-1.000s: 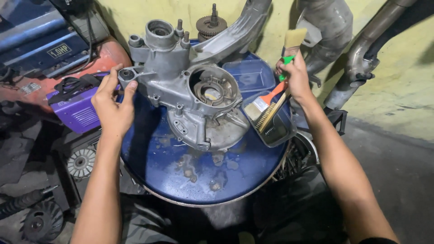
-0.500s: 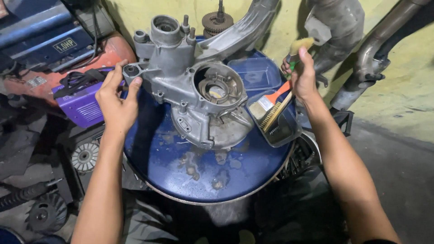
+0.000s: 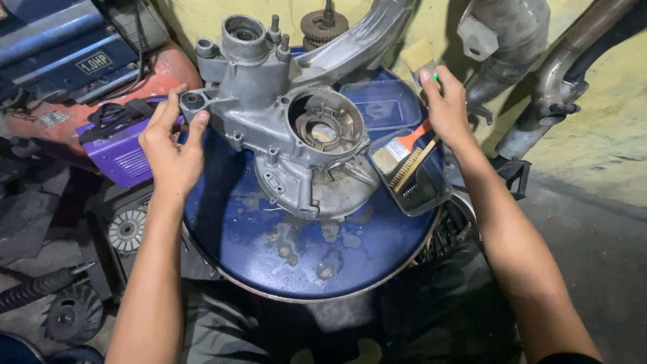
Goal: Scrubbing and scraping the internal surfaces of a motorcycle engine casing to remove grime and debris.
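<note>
since the earlier frame the right hand (image 3: 446,108) has lifted the paintbrush (image 3: 423,59) up and clear of the tray, while the left hand (image 3: 174,145) has stayed at the casting's lug. the engine casing (image 3: 296,135) lies on the blue drum top (image 3: 269,249), tilted, with its round bore facing up. it looks like cast aluminium: heavy, rigid, oily in places and likely slippery, so the bosses and lugs at its edge offer the surest hold. on the left, the forearm reaches up from below, wrist straight, fingers (image 3: 197,128) loosely pinched around the lug at the casing's left end. on the right, the arm is extended and the fingers are closed on the paintbrush handle, bristles up, above the clear plastic tray (image 3: 414,178), which holds a wire brush (image 3: 404,158).
</note>
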